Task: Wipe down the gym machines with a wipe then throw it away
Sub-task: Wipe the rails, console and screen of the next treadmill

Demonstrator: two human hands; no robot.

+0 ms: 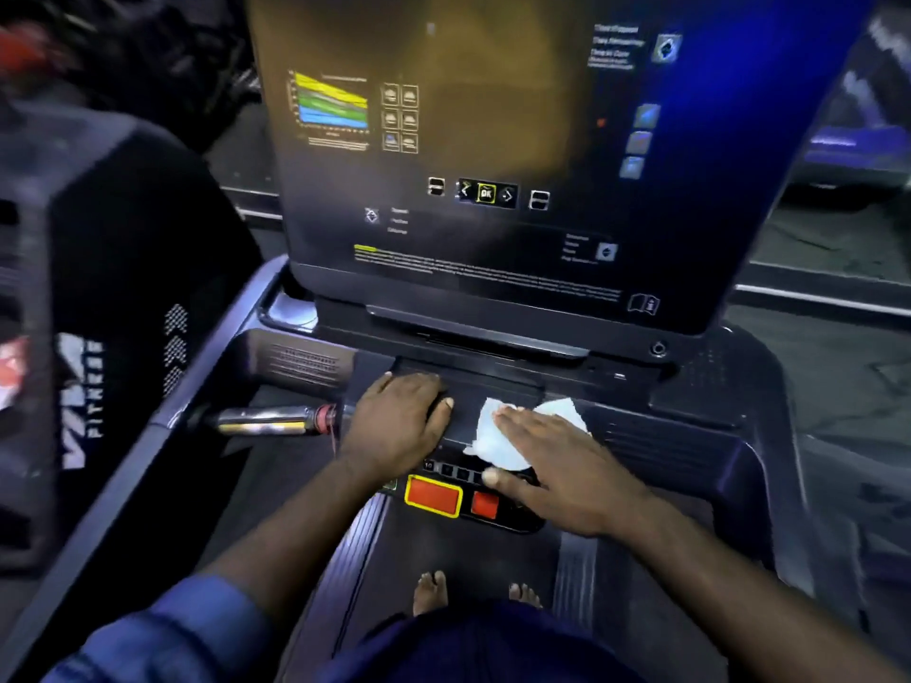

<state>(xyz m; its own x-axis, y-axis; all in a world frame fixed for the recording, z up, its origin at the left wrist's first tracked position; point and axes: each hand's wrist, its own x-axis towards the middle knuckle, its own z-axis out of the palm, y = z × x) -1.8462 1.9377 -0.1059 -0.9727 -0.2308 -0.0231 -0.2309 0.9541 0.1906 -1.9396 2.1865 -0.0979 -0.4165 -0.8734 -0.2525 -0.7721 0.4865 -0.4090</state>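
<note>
Stands with bare feet (430, 591) on the belt (473, 549) of a treadmill, facing its tall dark console (493, 140). Presses the right hand (557, 465) flat on a white wipe (485, 419), fingers straight and close together, thumb stretched out sideways near a row of small keys; pins the wipe rather than clutching it. Has the wipe lying crumpled on the dark panel (463, 411) below the console, just above the button strip, with its edges showing on both sides of the fingers. Rests the left hand (399, 421) on the same panel just beside the wipe without touching it, fingers loosely bent over the panel's far edge, thumb pointing toward the wipe, nothing gripped as far as can be seen. Leans over a large red button (433, 494) framed in yellow and a smaller red button (484, 504) beside it, both close to the wrists. Wears a blue sleeve (162, 628) on the left arm. Has a shiny metal handgrip (268, 420) just left of the left hand, and another dark machine (88, 386) with white lettering further left.
</note>
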